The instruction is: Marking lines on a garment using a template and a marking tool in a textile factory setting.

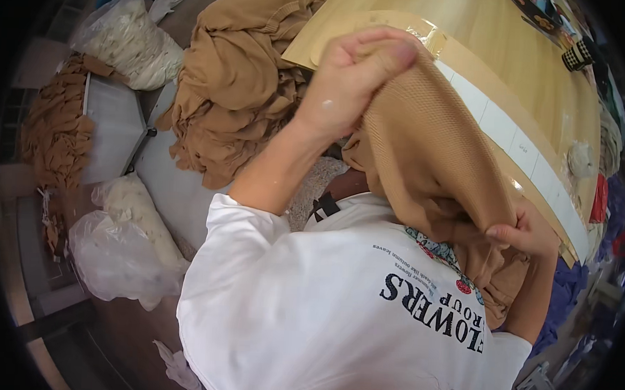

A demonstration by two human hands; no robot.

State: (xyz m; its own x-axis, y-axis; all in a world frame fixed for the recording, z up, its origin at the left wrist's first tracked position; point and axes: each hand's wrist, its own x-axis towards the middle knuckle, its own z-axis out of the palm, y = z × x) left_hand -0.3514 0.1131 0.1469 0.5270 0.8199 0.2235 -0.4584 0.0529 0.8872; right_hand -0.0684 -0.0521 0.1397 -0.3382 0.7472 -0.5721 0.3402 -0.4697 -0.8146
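A tan knitted fabric piece [427, 123], likely part of a garment, is stretched between my two hands in front of my chest. My left hand [359, 78] is raised at the table's near edge, thumb and fingers closed on the upper end of the knit. Lower and to the right, my right hand [528, 234] pinches its other end, with the thumb on top and some fingers hidden behind the cloth. Between the hands the fabric sags in a loose fold, and more of it hangs below, in front of my white shirt.
A pale wooden table [376, 20] with a white measuring strip [517, 145] along its edge lies ahead. Tan knitwear [234, 73] is heaped at the left. Beyond it stand stuffed clear plastic bags [134, 44] and a grey panel [113, 127]. Purple cloth [566, 293] lies at the right.
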